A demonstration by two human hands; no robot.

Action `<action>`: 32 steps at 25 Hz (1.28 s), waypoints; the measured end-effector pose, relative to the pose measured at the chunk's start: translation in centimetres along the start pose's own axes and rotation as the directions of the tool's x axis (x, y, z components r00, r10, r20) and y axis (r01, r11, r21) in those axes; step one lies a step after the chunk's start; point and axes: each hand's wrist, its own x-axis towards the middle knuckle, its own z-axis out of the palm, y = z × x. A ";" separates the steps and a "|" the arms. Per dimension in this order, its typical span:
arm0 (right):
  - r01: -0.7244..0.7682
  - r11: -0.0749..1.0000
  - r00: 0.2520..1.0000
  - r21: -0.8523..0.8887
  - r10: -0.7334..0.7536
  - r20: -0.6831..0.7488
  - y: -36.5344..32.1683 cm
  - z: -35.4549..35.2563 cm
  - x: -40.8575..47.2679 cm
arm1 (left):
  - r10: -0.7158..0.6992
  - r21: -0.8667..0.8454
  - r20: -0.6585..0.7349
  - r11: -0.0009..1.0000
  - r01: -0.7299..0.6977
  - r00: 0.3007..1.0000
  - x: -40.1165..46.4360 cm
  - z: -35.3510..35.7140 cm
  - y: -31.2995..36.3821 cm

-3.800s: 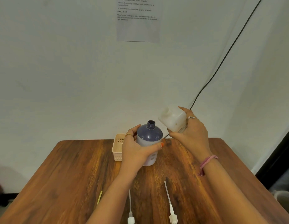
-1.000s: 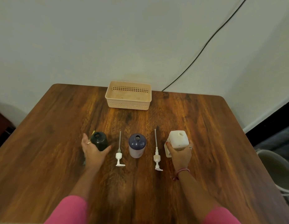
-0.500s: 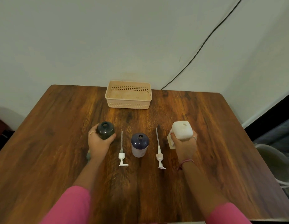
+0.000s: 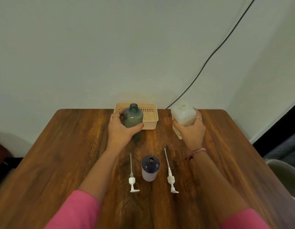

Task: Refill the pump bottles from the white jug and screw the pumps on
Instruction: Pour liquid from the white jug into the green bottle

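My left hand grips a translucent green bottle, open at the neck and lifted above the table in front of the basket. My right hand holds the white jug upright in the air, its mouth uncapped. A purple bottle stands open on the table between my forearms. Two white pumps with long dip tubes lie flat beside it, one to its left and one to its right.
A beige perforated basket sits at the far edge of the wooden table against the wall. A black cable runs down the wall behind the jug. A pale chair stands off the right edge.
Both hands have lifted off the table and moved away from me, the left carrying the green bottle, the right carrying the jug. The purple bottle and pumps stayed put.
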 end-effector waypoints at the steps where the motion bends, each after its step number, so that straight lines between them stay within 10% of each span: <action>1: 0.047 0.999 0.999 -0.007 -0.047 0.019 -1.3 0.1 0.7 | 0.024 -0.008 0.010 1.000 -0.024 1.000 0.3 -0.1 1.1; 32: 0.791 0.435 0.565 -0.430 -0.788 0.244 -17.2 -1.4 8.6 | 0.154 -0.148 0.081 0.979 -0.141 0.985 2.8 -2.5 12.0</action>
